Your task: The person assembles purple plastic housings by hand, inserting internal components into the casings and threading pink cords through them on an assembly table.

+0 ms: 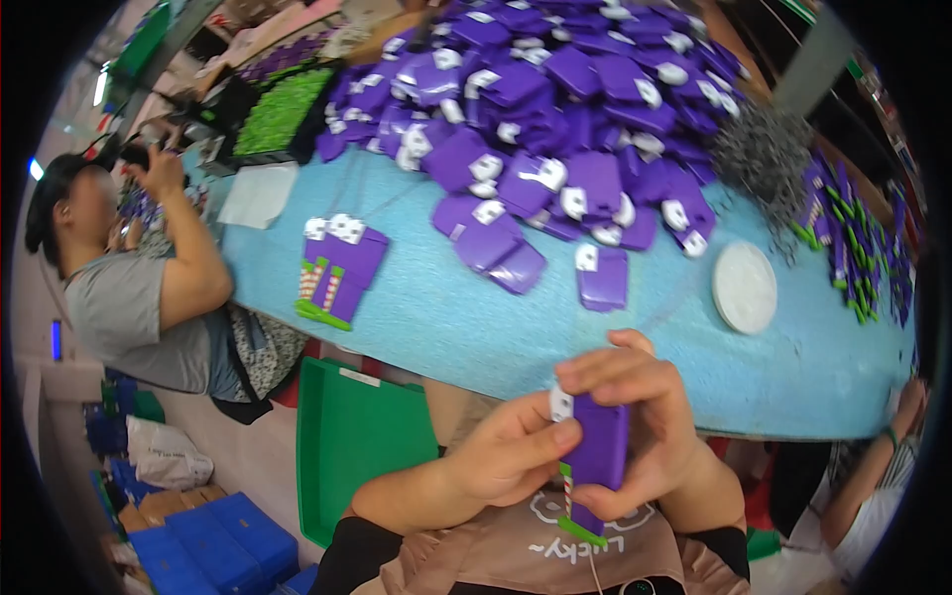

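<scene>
Close to my body, a flat purple plastic piece (601, 446) is held upright between both hands. It has a white, black-dotted part at its upper left corner and a striped leg with a green foot along its lower left. My left hand (511, 451) pinches its left edge near the white part, thumb in front. Curved around the right side, my right hand (650, 416) has its fingers at the top and its thumb low on the front. Left of them on the blue table (416, 297) lie finished-looking purple pieces (342, 268) with striped legs and green feet.
A large heap of purple pieces (555, 129) fills the table's far side. Dark chains (764, 149), a white round lid or dish (745, 288) and purple-green legs (853, 238) lie right. A green-filled black tray (283, 114) stands far left. A green bin (362, 446) is below; co-workers sit either side.
</scene>
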`<state>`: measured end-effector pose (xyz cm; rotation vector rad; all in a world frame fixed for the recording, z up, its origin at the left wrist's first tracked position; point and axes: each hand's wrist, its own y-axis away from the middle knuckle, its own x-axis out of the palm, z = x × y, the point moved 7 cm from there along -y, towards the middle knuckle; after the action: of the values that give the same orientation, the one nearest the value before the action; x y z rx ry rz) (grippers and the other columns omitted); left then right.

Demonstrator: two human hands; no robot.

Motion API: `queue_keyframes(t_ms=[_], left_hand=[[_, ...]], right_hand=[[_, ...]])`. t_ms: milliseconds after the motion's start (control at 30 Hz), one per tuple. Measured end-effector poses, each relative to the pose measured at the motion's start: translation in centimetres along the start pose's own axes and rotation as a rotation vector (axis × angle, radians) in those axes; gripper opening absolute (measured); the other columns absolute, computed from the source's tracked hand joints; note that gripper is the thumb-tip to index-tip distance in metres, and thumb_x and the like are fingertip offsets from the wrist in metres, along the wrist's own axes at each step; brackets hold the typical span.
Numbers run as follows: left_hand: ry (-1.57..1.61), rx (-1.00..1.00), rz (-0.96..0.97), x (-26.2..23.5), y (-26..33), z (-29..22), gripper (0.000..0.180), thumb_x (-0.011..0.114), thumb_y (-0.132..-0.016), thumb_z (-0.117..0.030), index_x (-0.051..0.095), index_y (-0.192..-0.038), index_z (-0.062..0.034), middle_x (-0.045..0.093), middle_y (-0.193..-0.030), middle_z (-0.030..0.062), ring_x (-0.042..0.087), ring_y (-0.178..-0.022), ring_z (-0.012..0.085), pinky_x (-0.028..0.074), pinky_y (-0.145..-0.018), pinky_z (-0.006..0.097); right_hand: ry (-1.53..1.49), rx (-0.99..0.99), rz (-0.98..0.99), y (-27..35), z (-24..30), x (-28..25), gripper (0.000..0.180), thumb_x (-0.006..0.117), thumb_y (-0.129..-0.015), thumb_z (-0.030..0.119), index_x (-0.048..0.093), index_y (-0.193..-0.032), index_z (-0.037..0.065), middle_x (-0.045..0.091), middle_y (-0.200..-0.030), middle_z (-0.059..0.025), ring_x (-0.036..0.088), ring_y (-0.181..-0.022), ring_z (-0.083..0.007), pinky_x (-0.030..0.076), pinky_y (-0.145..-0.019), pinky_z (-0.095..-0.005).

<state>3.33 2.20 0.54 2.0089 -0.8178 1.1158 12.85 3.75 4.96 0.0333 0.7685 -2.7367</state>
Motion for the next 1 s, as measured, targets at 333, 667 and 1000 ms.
queue_keyframes(t_ms=[333, 667, 1000], left_hand=[[-1.999, 0.912, -0.855, -5.2, 3.1, -18.2, 0.023, 0.069, -0.07, -0.018, 0.061, -0.085, -0.0017, 0.051, -0.095, 0.0105, 0.046, -0.091, 0.0271, 0.037, -0.079, 0.036], [-1.851, 1.055, -0.932, -5.1, 5.3, -21.1, 0.043, 0.068, -0.073, -0.021, 0.049, -0.108, -0.0047, 0.042, -0.116, 0.0173, 0.042, -0.109, 0.0347, 0.034, -0.091, 0.042], [-1.472, 0.982, -0.535, -4.7, 3.1, -11.3, 0.033, 0.057, -0.079, -0.002, 0.049, -0.111, -0.003, 0.043, -0.12, 0.0166, 0.046, -0.109, 0.0297, 0.037, -0.092, 0.037]], right_hand=[[0.831, 0.183, -0.11, 2.3, -0.3, -0.1, 0.058, 0.069, -0.07, 0.033, 0.049, -0.113, 0.001, 0.048, -0.116, -0.0249, 0.046, -0.11, -0.0393, 0.036, -0.092, -0.0452], [1.042, 0.173, -0.01, 4.0, -1.5, -0.1, 0.033, 0.06, -0.079, 0.019, 0.054, -0.107, 0.003, 0.051, -0.113, -0.0176, 0.044, -0.109, -0.0401, 0.031, -0.093, -0.0504], [0.974, 0.017, -0.05, 3.3, -1.0, -0.2, 0.018, 0.06, -0.078, 0.015, 0.057, -0.089, 0.002, 0.056, -0.099, -0.0187, 0.05, -0.094, -0.0381, 0.037, -0.087, -0.0501]])
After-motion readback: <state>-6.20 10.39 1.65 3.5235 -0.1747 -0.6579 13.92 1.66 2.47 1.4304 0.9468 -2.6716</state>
